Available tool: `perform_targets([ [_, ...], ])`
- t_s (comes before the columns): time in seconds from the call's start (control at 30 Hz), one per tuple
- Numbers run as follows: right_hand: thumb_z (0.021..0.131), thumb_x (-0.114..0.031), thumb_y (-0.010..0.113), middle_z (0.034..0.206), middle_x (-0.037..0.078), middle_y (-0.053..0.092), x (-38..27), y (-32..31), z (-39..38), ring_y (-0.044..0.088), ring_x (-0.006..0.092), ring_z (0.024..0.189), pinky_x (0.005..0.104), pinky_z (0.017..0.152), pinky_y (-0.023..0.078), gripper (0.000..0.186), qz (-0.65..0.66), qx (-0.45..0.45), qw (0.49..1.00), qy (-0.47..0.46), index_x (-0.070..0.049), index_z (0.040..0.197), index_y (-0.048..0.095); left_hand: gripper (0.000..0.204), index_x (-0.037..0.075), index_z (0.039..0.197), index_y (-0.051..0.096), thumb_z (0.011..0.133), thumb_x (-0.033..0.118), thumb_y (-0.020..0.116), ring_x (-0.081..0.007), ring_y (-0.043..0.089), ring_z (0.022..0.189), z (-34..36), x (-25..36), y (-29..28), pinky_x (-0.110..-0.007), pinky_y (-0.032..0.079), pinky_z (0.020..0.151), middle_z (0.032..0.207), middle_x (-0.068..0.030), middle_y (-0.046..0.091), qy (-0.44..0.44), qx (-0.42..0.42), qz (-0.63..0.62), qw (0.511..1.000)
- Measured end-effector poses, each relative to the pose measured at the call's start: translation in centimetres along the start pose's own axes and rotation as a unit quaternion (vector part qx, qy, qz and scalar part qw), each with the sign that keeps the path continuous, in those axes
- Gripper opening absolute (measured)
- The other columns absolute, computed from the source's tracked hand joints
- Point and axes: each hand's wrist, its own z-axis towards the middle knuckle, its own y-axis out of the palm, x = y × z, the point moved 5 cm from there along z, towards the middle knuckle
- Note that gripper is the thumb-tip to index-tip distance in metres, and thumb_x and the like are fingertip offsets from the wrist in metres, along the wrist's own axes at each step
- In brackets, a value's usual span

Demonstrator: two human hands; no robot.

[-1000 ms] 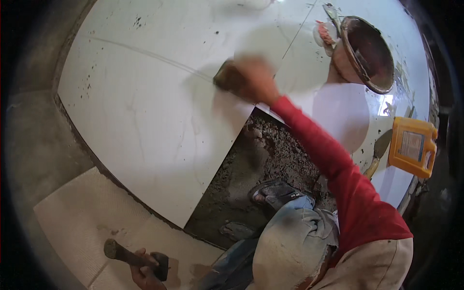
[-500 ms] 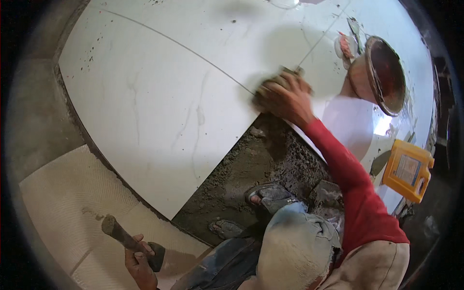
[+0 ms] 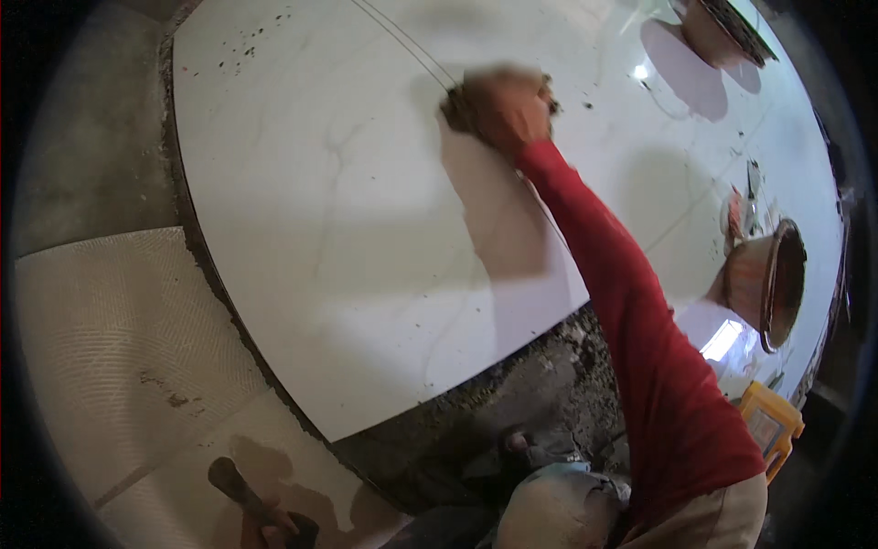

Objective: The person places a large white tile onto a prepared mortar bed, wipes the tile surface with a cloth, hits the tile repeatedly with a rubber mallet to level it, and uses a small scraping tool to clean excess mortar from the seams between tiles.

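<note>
My right hand (image 3: 508,105), blurred, presses a dirty brown sponge (image 3: 459,112) onto a large white marbled floor tile (image 3: 302,265). Its fingers wrap over the sponge beside the joint with the tile behind. At the lower left my left hand (image 3: 274,526) is closed round a dark mallet (image 3: 233,480), whose thick rounded handle points up and left. The hand's lower part is cut off by the frame edge. Wet grey mortar (image 3: 558,366) lies in front of the tile, around my feet.
A mud-rimmed bucket (image 3: 754,284) lies tipped on the tiles at right, near a trowel (image 3: 752,188). Another bucket (image 3: 722,37) is at the far right. A yellow jug (image 3: 768,425) stands by my right elbow. Ridged tiles (image 3: 137,311) lie at left.
My right hand has slid the sponge farther away and slightly left along the tile. The view has shifted forward, bringing the far bucket into sight. My left hand still holds the mallet.
</note>
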Motion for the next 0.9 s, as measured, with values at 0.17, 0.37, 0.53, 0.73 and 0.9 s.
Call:
perform_targets([
  [0.17,0.09,-0.05,0.058,0.126,0.012,0.06,-3.1,8.5,15.7,0.054,0.0448,0.114,0.0663,0.089,0.04,0.034,-0.051,-0.008,0.998,-0.024,-0.03,0.116,0.068,0.045,0.002,0.129,0.062,0.103,0.038,0.052,-0.0122,0.051,0.081,1.7,0.1,0.2,-0.029,0.043,0.074,0.091,-0.0008,0.058,0.062,-0.024,-0.053,0.996],
  [0.37,0.091,-0.033,0.058,0.09,0.021,0.072,-6.3,2.3,12.5,0.07,0.0369,0.074,0.0417,0.065,0.058,0.031,-0.045,0.033,0.983,-0.175,-0.007,0.099,0.072,0.051,0.001,0.131,0.061,0.102,0.042,0.053,-0.0129,0.051,0.081,2.8,-0.1,1.6,-0.028,0.043,0.074,0.089,-0.0013,0.057,0.012,-0.031,-0.026,0.999],
  [0.53,0.086,-0.043,0.064,0.127,0.015,0.054,2.2,1.2,0.9,0.054,0.0449,0.112,0.0638,0.09,0.044,0.032,0.024,-0.105,0.982,-0.153,-0.039,0.118,0.064,0.053,0.0,0.131,0.061,0.101,0.043,0.053,-0.0162,0.052,0.088,3.4,2.9,4.0,-0.033,0.044,0.082,0.095,-0.0039,0.06,0.043,-0.094,-0.008,0.995],
  [0.73,0.082,-0.038,0.071,0.141,0.019,0.041,9.2,-15.5,-21.3,0.039,0.0496,0.128,0.0636,0.089,0.045,0.047,0.045,-0.221,0.969,-0.105,-0.03,0.127,0.06,0.051,0.0,0.122,0.058,0.103,0.047,0.049,-0.0128,0.052,0.073,2.7,2.5,4.8,-0.03,0.044,0.067,0.081,-0.0029,0.054,0.143,-0.11,0.036,0.983],
  [0.9,0.081,-0.027,0.072,0.14,0.012,0.043,19.4,-28.1,-32.2,0.042,0.0418,0.123,0.0587,0.093,0.043,0.046,0.053,-0.34,0.936,0.066,-0.03,0.126,0.062,0.046,0.0,0.122,0.058,0.105,0.041,0.049,-0.0124,0.05,0.072,1.2,6.2,8.8,-0.03,0.043,0.066,0.079,-0.0022,0.052,0.18,-0.144,0.026,0.973],
])
